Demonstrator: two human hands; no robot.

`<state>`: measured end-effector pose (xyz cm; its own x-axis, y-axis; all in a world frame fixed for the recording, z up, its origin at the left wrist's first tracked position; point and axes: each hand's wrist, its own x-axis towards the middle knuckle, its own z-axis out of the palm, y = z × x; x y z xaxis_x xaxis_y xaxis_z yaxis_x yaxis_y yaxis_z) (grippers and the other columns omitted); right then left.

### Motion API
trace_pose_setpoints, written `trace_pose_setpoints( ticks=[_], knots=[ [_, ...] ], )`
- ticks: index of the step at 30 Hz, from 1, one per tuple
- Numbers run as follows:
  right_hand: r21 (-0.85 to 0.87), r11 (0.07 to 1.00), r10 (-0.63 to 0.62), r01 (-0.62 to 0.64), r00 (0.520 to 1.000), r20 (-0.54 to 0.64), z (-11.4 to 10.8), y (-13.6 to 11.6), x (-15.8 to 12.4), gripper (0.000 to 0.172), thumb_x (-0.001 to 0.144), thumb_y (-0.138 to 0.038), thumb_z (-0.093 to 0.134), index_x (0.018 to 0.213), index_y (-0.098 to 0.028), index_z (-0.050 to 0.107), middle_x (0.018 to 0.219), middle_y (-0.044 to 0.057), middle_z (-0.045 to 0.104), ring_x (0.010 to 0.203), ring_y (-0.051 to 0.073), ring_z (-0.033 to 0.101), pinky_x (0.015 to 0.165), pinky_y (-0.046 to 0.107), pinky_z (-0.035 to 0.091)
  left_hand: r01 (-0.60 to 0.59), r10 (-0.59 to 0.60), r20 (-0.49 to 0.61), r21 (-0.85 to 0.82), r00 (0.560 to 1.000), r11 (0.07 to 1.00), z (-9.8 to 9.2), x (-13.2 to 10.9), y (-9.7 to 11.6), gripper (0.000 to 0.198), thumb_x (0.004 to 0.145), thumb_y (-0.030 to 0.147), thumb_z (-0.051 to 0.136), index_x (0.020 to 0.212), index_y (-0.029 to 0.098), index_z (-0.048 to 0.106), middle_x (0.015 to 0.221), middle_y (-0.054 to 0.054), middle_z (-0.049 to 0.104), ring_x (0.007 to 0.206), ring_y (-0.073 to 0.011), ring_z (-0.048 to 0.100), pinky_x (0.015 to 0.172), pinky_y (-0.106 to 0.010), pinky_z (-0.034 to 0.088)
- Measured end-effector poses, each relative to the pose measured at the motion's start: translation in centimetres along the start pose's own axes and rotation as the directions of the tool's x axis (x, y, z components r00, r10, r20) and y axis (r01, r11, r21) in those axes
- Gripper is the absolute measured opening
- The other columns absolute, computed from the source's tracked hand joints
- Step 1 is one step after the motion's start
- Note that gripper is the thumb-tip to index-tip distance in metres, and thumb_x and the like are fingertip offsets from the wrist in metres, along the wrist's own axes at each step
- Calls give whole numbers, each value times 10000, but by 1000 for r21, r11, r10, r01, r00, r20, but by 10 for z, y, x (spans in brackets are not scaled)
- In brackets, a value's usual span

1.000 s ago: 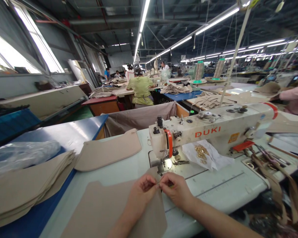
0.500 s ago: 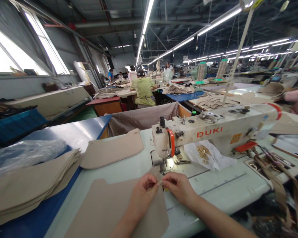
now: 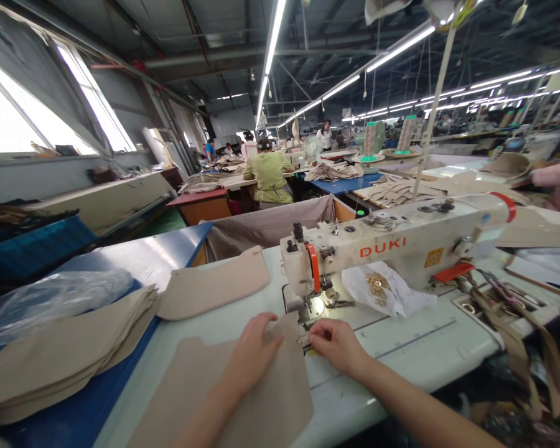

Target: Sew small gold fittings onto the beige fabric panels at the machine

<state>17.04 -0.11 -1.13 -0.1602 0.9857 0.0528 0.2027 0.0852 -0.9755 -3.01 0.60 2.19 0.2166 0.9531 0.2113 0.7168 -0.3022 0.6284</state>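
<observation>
A beige fabric panel (image 3: 275, 379) lies on the sewing machine table, its upper corner near the needle area of a white sewing machine (image 3: 382, 246). My left hand (image 3: 254, 351) rests on this panel, thumb and fingers apart, holding nothing. At the panel's right edge, just below the presser foot, my right hand (image 3: 338, 345) is closed in a pinch. A small light-coloured bit shows by its fingertips, too small to name. Behind the right hand, a white sheet (image 3: 410, 302) bears a heap of small gold-coloured metal pieces (image 3: 378, 286).
Another beige panel (image 3: 217, 283) lies left of the machine head. A stack of panels (image 3: 70, 348) and a clear plastic bag (image 3: 60, 298) are on the blue table. Beige straps (image 3: 518, 336) hang at the right. A person in green (image 3: 267, 176) sits ahead; a pink sleeve (image 3: 557, 183) shows at right.
My left hand has let go at the panel's edge and moved left, its fingers opening. My right hand stays pinched near the edge. The view has shifted slightly.
</observation>
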Motion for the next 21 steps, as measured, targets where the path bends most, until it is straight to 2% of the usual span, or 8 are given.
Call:
trace_pose_setpoints(
  ticks=[3, 8, 14, 18, 21],
  knots=[
    [24, 995, 101, -101, 995, 25, -1, -3, 5, 119, 676, -86, 529, 607, -175, 569, 493, -61, 535, 417, 78, 478, 434, 173, 365, -89, 103, -36, 287, 994, 954, 1, -7, -10, 149, 801, 288, 514, 883, 195, 597, 935, -69, 613, 928, -265, 542, 856, -441, 434],
    [3, 968, 251, -253, 962, 106, 7, -11, 23, 153, 648, -58, 526, 557, -175, 567, 453, -60, 562, 369, 79, 517, 384, 158, 365, -116, 147, -42, 424, 988, 898, 17, -23, -6, 143, 833, 281, 480, 846, 193, 592, 859, -62, 585, 835, -254, 538, 775, -414, 455],
    [-55, 948, 319, -314, 935, 154, 12, -18, 33, 226, 599, -4, 503, 457, -178, 528, 393, -62, 529, 356, 86, 525, 368, 157, 375, -114, 169, -94, 426, 981, 898, 21, -28, -3, 140, 833, 278, 475, 836, 196, 589, 842, -63, 589, 817, -256, 550, 745, -406, 468],
    [-77, 935, 353, -345, 917, 187, 10, -22, 34, 252, 617, -20, 506, 423, -181, 515, 378, -53, 529, 348, 90, 520, 370, 168, 399, -223, 278, -118, 345, 953, 912, 24, -23, -3, 156, 842, 253, 465, 919, 202, 591, 915, -69, 614, 879, -245, 565, 787, -397, 484],
    [-95, 924, 382, -369, 897, 222, 9, -25, 37, 269, 625, -34, 514, 402, -184, 510, 362, -49, 527, 346, 99, 524, 384, 182, 426, -302, 340, -98, 282, 935, 911, 32, -16, 1, 169, 860, 215, 440, 908, 204, 602, 908, -64, 631, 875, -223, 580, 792, -382, 496]
  ],
)
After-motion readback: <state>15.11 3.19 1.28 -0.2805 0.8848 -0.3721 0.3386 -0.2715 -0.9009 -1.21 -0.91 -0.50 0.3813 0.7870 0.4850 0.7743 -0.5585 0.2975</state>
